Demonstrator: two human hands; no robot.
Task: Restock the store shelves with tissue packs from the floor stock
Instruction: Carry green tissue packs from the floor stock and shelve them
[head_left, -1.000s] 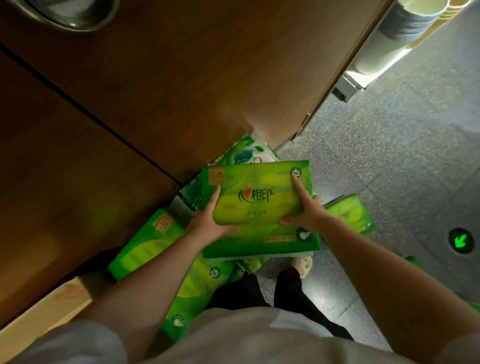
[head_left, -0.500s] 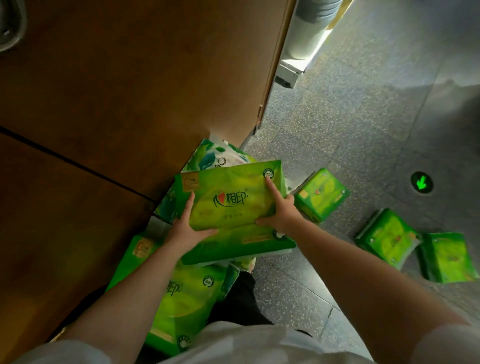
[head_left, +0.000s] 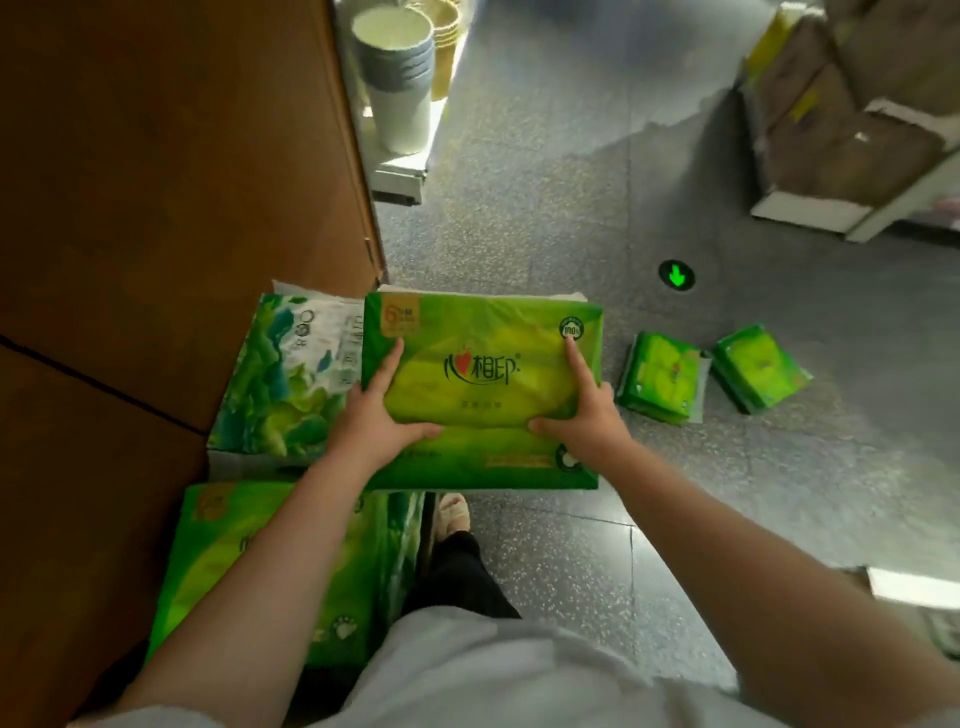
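I hold a large green tissue pack (head_left: 480, 358) flat in front of me, above the floor. My left hand (head_left: 376, 418) grips its left edge, thumb across the front and fingers underneath. My right hand (head_left: 584, 415) grips the right edge the same way, forefinger stretched up the face. On the floor beside the wooden panel stand a green-and-white tissue pack (head_left: 283, 379) and another large green pack (head_left: 260, 566) near my left forearm. Two small green packs (head_left: 662, 376) (head_left: 756, 366) lie on the floor at the right.
A tall wooden panel (head_left: 182, 156) fills the left side. Stacked paper cups (head_left: 400, 73) stand on a low white shelf behind it. A shelf with wrapped brown bundles (head_left: 852, 130) is at the top right. A green arrow light (head_left: 677, 274) marks the grey floor. My foot (head_left: 451, 517) is below the pack.
My view has swung to the right, bringing the cups and the right-hand shelf into sight. Both hands keep the same hold on the pack, which now lies more level.
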